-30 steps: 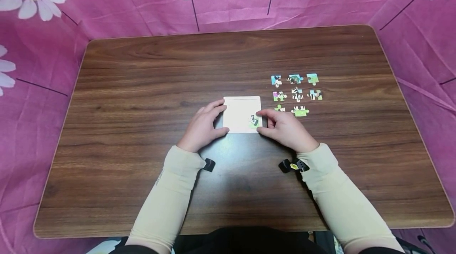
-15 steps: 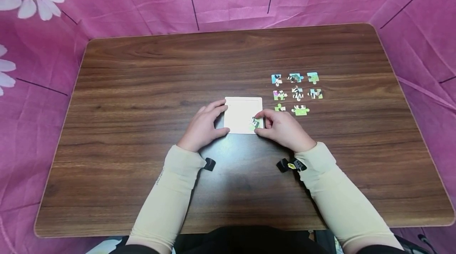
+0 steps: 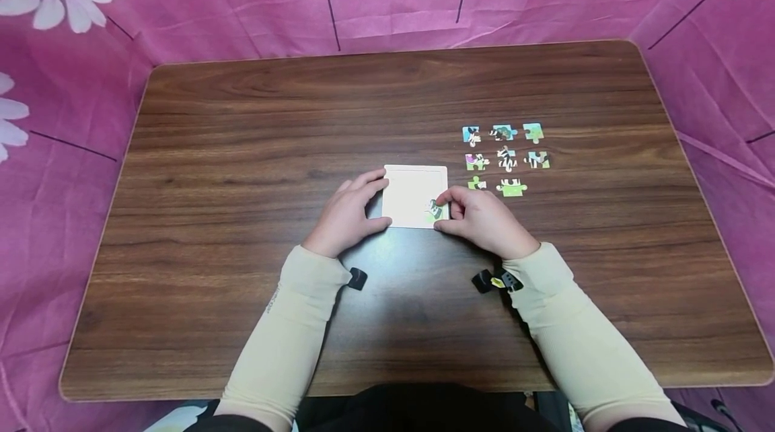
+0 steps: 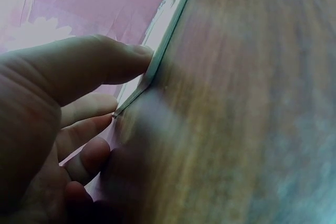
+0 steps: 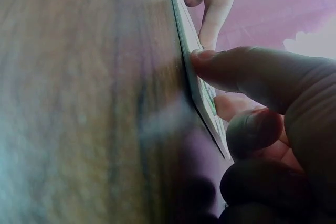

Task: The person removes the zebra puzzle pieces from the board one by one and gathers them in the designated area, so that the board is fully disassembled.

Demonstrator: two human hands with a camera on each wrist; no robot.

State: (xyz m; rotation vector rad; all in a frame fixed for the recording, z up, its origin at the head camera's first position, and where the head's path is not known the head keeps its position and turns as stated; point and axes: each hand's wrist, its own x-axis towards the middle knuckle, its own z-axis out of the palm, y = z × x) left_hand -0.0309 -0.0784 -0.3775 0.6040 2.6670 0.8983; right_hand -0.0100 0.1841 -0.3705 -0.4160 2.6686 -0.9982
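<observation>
A white puzzle board (image 3: pixel 408 193) with a shallow rim lies flat on the table in front of the person. My left hand (image 3: pixel 350 213) holds it at the left side, with the thumb at the near left corner and the fingers along the left edge. At the board's lower right corner sits a green, black and white puzzle piece (image 3: pixel 434 210). My right hand (image 3: pixel 481 217) pinches that piece between thumb and index finger, the thumb right at the near edge. In the right wrist view the right thumb (image 5: pixel 236 69) overlaps the board's edge, and the other fingers curl beneath.
Several loose puzzle pieces (image 3: pixel 506 160) lie in rows beyond and to the right of the right hand. One green piece (image 3: pixel 476 183) lies close to its knuckles. The brown wooden table (image 3: pixel 242 149) is bordered by pink cloth (image 3: pixel 393 21) with daisies.
The board has slid very slightly to the right. My right index finger has come down a little with the piece at the corner. My left hand stays at the left edge.
</observation>
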